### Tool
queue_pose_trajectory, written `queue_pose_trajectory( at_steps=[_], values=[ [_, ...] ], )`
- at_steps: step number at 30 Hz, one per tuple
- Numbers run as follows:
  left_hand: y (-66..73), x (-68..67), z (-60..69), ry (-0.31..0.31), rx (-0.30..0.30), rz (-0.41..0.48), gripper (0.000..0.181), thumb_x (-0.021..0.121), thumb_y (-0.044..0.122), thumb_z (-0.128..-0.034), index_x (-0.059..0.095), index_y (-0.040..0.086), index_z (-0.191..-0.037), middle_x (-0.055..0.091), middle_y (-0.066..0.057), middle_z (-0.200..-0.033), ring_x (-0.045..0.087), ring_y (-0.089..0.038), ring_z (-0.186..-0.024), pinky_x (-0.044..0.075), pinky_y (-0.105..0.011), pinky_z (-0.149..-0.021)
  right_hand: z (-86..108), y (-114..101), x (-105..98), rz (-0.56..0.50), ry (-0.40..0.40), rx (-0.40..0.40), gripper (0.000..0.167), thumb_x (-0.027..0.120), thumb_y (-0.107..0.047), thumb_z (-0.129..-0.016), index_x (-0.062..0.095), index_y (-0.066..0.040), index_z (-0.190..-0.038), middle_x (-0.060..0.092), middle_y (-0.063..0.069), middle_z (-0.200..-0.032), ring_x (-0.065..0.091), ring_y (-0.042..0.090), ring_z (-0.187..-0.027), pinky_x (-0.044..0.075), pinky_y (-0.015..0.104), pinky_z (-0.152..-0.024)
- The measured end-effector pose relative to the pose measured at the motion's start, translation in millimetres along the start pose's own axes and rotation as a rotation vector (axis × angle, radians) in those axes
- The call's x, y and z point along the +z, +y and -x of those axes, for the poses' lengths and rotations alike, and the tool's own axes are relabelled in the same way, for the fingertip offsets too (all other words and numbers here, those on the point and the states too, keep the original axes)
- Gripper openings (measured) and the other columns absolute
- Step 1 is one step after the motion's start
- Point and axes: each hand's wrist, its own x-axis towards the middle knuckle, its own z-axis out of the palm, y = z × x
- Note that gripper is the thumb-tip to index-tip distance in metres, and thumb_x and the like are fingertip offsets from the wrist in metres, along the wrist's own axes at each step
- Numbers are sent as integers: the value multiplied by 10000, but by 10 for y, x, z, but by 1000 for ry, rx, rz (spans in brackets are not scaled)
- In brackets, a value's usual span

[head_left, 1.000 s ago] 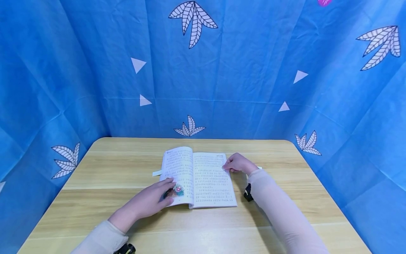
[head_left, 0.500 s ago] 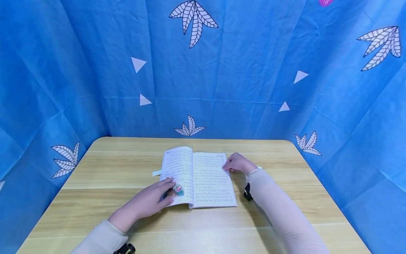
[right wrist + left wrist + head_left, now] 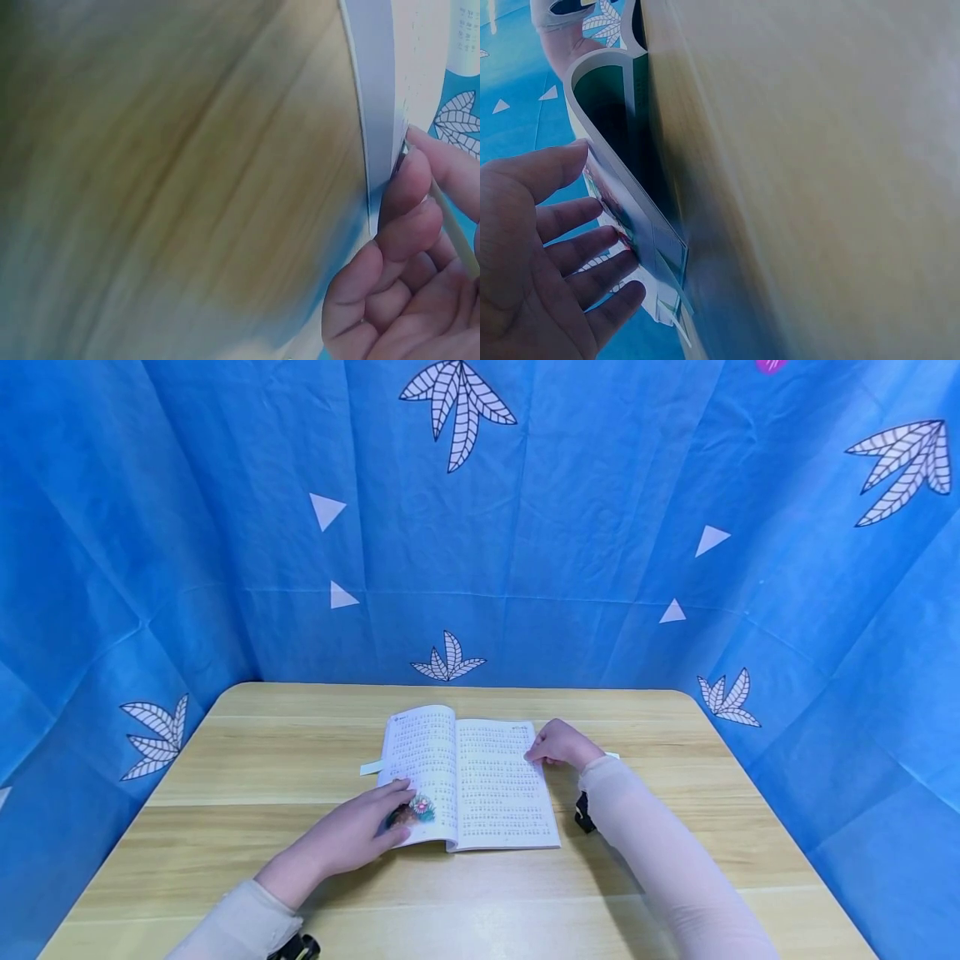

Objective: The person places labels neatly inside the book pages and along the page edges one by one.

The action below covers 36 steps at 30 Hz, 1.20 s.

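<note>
On my head feed, the open book [image 3: 498,793] lies on the wooden tabletop [image 3: 480,902], text on both pages. I see the left hand [image 3: 348,835] relaxed, fingers parted, resting on the left page's lower outer part beside a coloured flower picture [image 3: 422,808]. A pale tab [image 3: 371,768] pokes out past that page's edge.

My left wrist feed adds what I can't see from above: the left half bows up off the tabletop, a dark green cover [image 3: 604,79] showing in the hollow beneath, and two thin strip ends [image 3: 675,283] jutting near the fingertips.

The right hand [image 3: 566,745] is at the right page's outer edge. From above its fingers hide their hold; the right wrist feed shows thumb and forefinger pinching a narrow pale strip [image 3: 454,229]. I can't tell whether the page is caught too.
</note>
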Motion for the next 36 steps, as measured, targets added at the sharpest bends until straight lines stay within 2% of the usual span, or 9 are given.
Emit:
queue_pose_trajectory(
  at_steps=[4, 9, 17, 24, 30, 36],
  values=[
    [-8, 7, -1, -3, -3, -4, 568, 648, 377, -981, 523, 102, -1462, 416, -88, -1560, 385, -298, -1433, 363, -493, -1145, -10, -11, 14, 32, 18, 33, 239, 802, -178, -859, 682, -63, -688, 580, 5, -613, 438, 120, -538, 417, 260, -545],
    [-12, 18, -3, -6, -9, -4, 569, 647, 380, -981, 521, 108, -1464, 414, -81, -1563, 382, -291, -1435, 359, -490, -1148, -1, -26, 35, 85, 56, 72, 237, 823, -219, -841, 657, -100, -721, 544, -9, -651, 456, 147, -614, 388, 284, -566],
    [5, 13, -5, -11, -15, -6, 563, 642, 382, -984, 522, 114, -1465, 415, -76, -1562, 378, -285, -1438, 357, -489, -1150, 17, -40, 52, 120, 77, 49, 257, 858, -262, -800, 660, -105, -749, 581, 9, -759, 503, 182, -744, 410, 319, -694],
    [5, 3, -6, -8, -8, -7, 564, 642, 379, -985, 522, 106, -1463, 417, -81, -1561, 374, -288, -1441, 354, -492, -1151, -52, -36, 93, 119, 96, 102, 394, 861, -363, -788, 575, -124, -660, 440, -15, -635, 415, 169, -621, 361, 311, -588],
    [-13, 14, -8, -5, -5, -9, 566, 639, 383, -986, 519, 107, -1466, 415, -81, -1562, 375, -288, -1440, 356, -492, -1149, -97, -39, 100, 122, 117, 114, 476, 829, -346, -826, 482, -142, -574, 323, -33, -541, 296, 144, -512, 296, 296, -506],
    [-14, 23, -13, -2, -8, -9, 567, 641, 385, -984, 521, 111, -1465, 415, -76, -1562, 378, -287, -1439, 359, -492, -1148, -74, -22, 68, 92, 104, 100, 397, 813, -308, -844, 545, -137, -608, 401, -34, -567, 363, 144, -546, 346, 295, -543]
  ],
)
